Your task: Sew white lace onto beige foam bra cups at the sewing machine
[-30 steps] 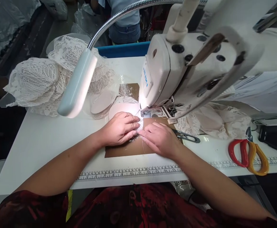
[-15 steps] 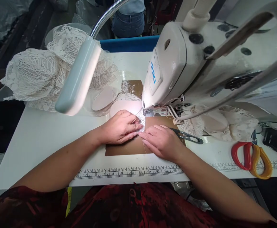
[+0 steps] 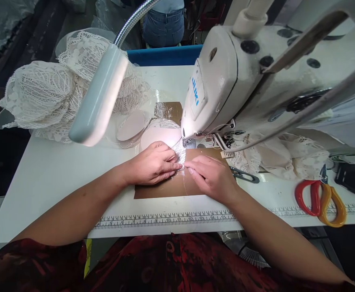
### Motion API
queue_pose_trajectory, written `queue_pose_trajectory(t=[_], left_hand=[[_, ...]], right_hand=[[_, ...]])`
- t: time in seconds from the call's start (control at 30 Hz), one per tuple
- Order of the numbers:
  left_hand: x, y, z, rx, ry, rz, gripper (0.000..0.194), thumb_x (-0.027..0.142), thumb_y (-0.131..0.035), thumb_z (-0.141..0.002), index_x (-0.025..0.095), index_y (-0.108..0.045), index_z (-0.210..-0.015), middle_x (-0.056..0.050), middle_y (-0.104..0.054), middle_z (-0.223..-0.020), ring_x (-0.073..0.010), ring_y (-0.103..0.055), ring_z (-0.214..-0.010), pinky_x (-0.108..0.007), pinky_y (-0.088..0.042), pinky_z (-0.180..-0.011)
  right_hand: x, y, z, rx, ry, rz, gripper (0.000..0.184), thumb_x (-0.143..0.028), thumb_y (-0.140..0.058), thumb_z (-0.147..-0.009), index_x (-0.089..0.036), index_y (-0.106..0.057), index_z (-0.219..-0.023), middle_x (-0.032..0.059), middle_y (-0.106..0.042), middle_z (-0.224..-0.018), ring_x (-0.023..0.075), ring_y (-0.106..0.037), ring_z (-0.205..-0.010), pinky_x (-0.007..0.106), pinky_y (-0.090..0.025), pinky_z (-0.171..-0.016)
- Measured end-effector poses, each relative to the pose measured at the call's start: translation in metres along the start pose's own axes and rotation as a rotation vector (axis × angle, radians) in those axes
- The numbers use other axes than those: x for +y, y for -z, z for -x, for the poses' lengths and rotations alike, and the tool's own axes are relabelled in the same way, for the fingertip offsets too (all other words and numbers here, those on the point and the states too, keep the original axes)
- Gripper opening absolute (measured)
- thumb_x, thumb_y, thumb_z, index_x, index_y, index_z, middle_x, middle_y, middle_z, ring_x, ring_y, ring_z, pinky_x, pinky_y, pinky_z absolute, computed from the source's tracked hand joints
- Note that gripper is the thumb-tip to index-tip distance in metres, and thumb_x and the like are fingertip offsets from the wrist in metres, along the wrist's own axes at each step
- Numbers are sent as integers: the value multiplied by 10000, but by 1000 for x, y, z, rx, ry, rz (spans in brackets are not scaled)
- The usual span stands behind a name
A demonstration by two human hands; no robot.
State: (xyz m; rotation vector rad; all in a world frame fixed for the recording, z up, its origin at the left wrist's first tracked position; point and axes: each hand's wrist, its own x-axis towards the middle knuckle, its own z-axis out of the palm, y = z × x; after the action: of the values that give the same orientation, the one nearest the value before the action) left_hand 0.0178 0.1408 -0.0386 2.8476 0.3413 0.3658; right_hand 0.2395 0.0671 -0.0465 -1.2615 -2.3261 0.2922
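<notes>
A pale pink bra cup (image 3: 153,136) with white lace (image 3: 181,153) along its side lies beside the needle area of the sewing machine (image 3: 216,81). My left hand (image 3: 154,164) rests on its near part, fingers closed on the lace and thumb close to the lace's near corner. At that same corner, my right hand (image 3: 212,176) has its fingers drawn together, index fingertip against the lace edge. A thin loose thread (image 3: 184,182) hangs from there over the brown sheet (image 3: 162,192). The right fingertips partly hide what they pinch.
A lamp (image 3: 100,95) hangs over the left side. Lace cups are heaped at the left (image 3: 40,89), and more lace pieces (image 3: 280,156) lie at the right. Thread snips (image 3: 244,175) and red-and-orange scissors (image 3: 320,198) lie right of my hands. A ruler strip (image 3: 165,221) runs along the front edge. Beyond the table sits a person (image 3: 163,28).
My right hand has shifted slightly right and up, its fingers more bunched, uncovering more of the lace corner and thread. My left hand stays nearly in place.
</notes>
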Motion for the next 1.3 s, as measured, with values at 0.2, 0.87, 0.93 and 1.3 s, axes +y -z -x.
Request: queue_pose_trajectory(t=[0.2, 0.87, 0.93, 1.3], left_hand=[[1, 3, 0, -50, 1, 45, 288, 293, -442, -930, 242, -650, -1123, -78, -614, -927, -183, -494, -807, -368, -367, -814], [5, -3, -14, 17, 186, -144, 380, 284, -414, -946, 80, -579, -1220, -156, -577, -1279, -251, -557, -948, -408, -476, -819], [3, -2, -15, 23, 184, -155, 378, 282, -420, -943, 78, -580, -1218, -163, -579, -1273, -253, -561, -949, -406, -475, -814], [-6, -3, -12, 49, 175, -149, 327, 256, -414, -954, 159, -599, -1205, -120, -601, -1257, -243, -543, -1018, -402, -431, -864]], right_hand=[[-1, -2, -2, -69, -23, 73, 277, -147, -471, -853, -182, -684, -1026, 51, -656, -852, 169, -558, -761, 297, -418, -687], [-2, 0, 0, -65, 72, 109, 228, -118, -486, -815, -172, -682, -920, 48, -631, -798, 167, -494, -742, 288, -369, -680], [-2, 1, -1, -70, 64, 124, 241, -110, -476, -817, -168, -682, -929, 50, -627, -795, 167, -482, -734, 291, -365, -674], [0, 0, -10, -55, -42, 248, 309, -108, -455, -840, -175, -671, -1051, 64, -619, -824, 193, -492, -797, 279, -319, -580]])
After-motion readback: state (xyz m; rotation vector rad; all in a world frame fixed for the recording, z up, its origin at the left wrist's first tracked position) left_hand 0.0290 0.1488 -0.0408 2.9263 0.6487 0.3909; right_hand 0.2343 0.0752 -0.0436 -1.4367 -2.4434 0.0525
